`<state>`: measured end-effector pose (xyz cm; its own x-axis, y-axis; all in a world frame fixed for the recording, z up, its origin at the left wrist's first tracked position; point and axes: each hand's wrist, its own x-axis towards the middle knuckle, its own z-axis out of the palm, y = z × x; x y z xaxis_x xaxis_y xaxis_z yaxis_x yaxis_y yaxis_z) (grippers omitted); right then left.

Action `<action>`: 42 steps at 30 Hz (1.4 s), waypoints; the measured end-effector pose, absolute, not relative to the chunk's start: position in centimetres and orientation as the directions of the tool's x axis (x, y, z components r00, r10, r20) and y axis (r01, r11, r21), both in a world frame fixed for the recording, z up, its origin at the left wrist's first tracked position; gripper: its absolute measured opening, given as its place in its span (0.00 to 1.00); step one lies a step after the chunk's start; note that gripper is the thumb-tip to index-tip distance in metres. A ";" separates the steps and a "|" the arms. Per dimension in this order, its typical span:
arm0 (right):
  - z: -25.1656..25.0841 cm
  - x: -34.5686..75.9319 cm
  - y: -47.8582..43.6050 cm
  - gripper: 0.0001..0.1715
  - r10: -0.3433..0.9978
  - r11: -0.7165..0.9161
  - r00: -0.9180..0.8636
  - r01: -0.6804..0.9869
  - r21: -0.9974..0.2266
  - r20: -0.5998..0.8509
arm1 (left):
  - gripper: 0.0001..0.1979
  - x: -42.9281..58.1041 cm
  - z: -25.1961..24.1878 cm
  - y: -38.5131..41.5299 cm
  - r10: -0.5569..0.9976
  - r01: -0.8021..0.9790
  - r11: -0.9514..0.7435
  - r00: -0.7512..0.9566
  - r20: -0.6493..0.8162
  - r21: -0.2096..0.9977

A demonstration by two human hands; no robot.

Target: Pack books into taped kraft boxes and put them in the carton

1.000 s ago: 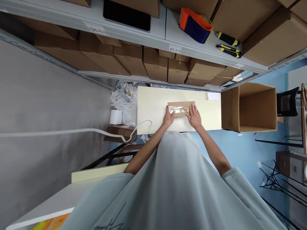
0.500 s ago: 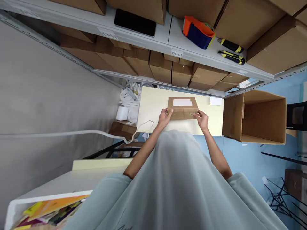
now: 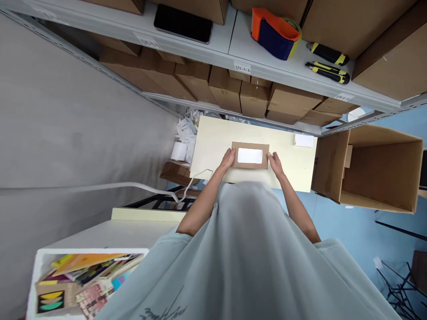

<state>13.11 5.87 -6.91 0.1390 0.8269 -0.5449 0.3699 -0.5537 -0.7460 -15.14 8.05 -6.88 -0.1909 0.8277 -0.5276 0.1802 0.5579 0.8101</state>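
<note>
A small brown cardboard box (image 3: pixel 235 165) with a white label (image 3: pixel 250 155) facing up is held between my hands at a cream-coloured table (image 3: pixel 213 133). My left hand (image 3: pixel 228 159) grips its left side, fingers closed along the edge. On the opposite side, my right hand (image 3: pixel 275 163) has its fingertips against the right edge. The box's underside is hidden, so I cannot tell whether it rests on the table.
A white label stack (image 3: pixel 303 140) lies at the table's back right. Beside it stands a large open carton (image 3: pixel 380 169). Overhead, a shelf (image 3: pixel 220 53) bears boxes, a black phone (image 3: pixel 183 23), an orange-and-blue tape dispenser (image 3: pixel 275 35) and two utility knives (image 3: pixel 328 62). A white cable (image 3: pixel 133 184) crosses at left.
The box has tipped from showing its taped front side to showing mainly its labelled top. My right hand's fingers have straightened along its edge. The view has shifted slightly.
</note>
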 end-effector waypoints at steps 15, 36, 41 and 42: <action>-3.3 12.3 3.2 0.40 0.936 -0.345 0.114 0.487 -0.802 -0.333 | 0.33 -15.1 -4.1 6.4 0.896 0.242 0.441 -0.178 -0.408 0.864; -2.6 9.6 3.3 0.37 0.936 0.203 -0.311 0.859 -0.470 -0.163 | 0.37 -13.4 -3.1 5.4 0.912 0.746 -0.241 0.393 -0.118 0.620; -2.9 10.8 4.3 0.38 0.963 -0.253 0.135 0.751 -0.610 -0.234 | 0.34 -16.3 -4.2 7.1 0.973 0.685 0.216 -0.089 -0.214 0.696; -3.0 11.1 4.4 0.35 0.940 -0.323 0.159 0.700 -0.637 -0.302 | 0.30 -16.8 -4.2 7.4 0.955 0.654 0.279 -0.112 -0.275 0.703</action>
<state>11.10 4.44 -2.98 0.1587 0.9400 -0.3021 0.6997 -0.3230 -0.6373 -16.78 7.40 -4.25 -0.1121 0.9548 -0.2752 0.6544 0.2793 0.7026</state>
